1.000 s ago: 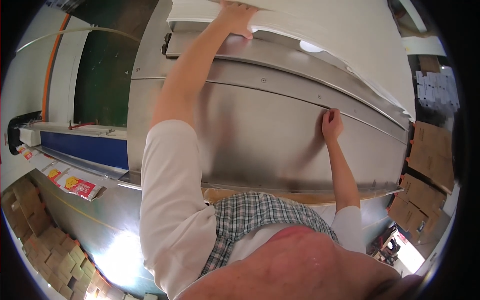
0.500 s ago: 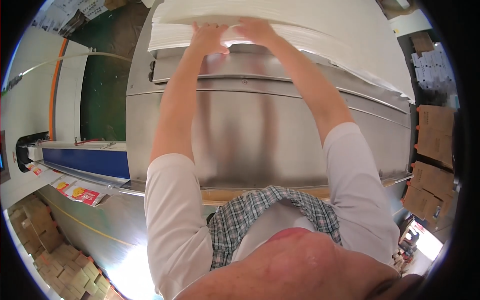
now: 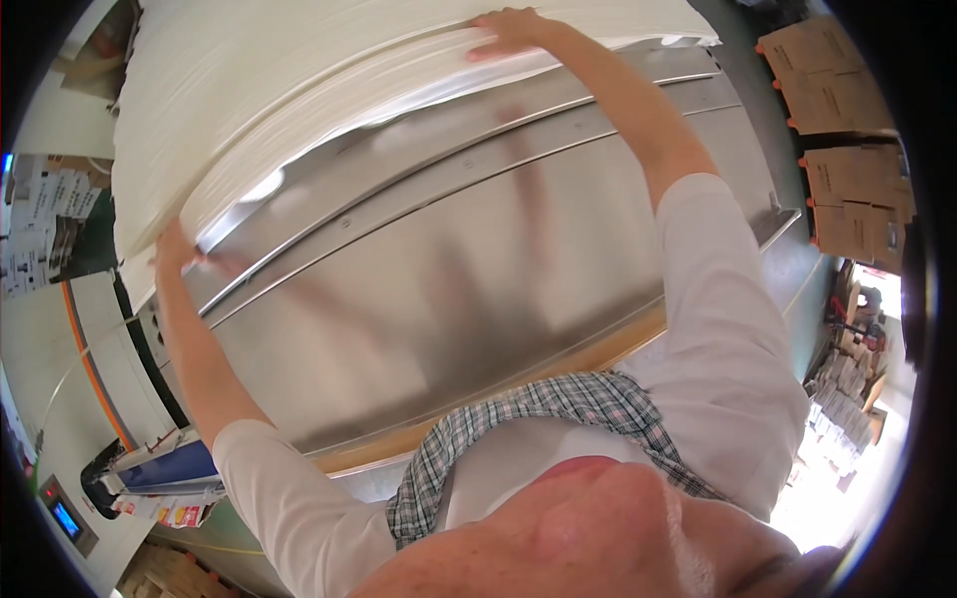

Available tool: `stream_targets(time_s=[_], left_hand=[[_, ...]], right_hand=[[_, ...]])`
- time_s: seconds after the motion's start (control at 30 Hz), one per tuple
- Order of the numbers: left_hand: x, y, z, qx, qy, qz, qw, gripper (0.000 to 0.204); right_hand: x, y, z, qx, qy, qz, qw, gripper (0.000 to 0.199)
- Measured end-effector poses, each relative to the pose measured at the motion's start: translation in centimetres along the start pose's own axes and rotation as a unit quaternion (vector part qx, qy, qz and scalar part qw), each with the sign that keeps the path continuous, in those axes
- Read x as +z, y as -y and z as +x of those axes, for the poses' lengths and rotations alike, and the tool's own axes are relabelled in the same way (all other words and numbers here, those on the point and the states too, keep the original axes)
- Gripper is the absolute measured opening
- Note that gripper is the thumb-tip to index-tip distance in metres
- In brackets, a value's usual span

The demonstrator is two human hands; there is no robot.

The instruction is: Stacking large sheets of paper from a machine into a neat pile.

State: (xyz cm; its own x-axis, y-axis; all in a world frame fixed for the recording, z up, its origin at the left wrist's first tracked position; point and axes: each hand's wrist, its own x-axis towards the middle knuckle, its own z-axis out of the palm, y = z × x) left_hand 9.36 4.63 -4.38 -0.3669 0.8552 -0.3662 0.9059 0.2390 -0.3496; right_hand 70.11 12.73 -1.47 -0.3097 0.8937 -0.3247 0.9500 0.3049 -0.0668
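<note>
A broad pile of thin white sheets (image 3: 329, 75) lies on a stainless steel table (image 3: 429, 269), its layered near edge facing me. At the pile's near left corner is my left hand (image 3: 174, 251). Its thumb and fingers are apart against the edge, though some fingertips are hidden. Farther off to the right, my right hand (image 3: 510, 33) rests on the near edge of the same pile. That hand is open, fingers spread over the sheets. Both arms are stretched wide, and their reflections show in the steel.
Stacked cardboard boxes (image 3: 857, 194) stand along the right. On the left is a pale machine (image 3: 60, 339) with an orange stripe, a small lit screen (image 3: 66, 516) and a blue belt (image 3: 164, 468). Red and white printed packets (image 3: 184, 513) lie beside the belt.
My hands have moved from close together on the near edge to wide apart, the left one to the near left corner. The view has turned, so the table now slants.
</note>
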Motion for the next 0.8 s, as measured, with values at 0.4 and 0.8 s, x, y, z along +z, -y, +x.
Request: stream_targets(time_s=[0.4, 0.8], left_hand=[[3.8, 4.1, 4.3, 0.068, -0.059, -0.016, 0.996, 0.095], [6.1, 5.2, 3.3, 0.094, -0.297, -0.064, 0.948, 0.065]], right_hand=[[-0.1, -39.1, -7.3, -0.11, 0.019, -0.042, 0.993, 0.096], [7.1, -44.4, -9.3, 0.09, -0.185, -0.151, 0.967, 0.074]])
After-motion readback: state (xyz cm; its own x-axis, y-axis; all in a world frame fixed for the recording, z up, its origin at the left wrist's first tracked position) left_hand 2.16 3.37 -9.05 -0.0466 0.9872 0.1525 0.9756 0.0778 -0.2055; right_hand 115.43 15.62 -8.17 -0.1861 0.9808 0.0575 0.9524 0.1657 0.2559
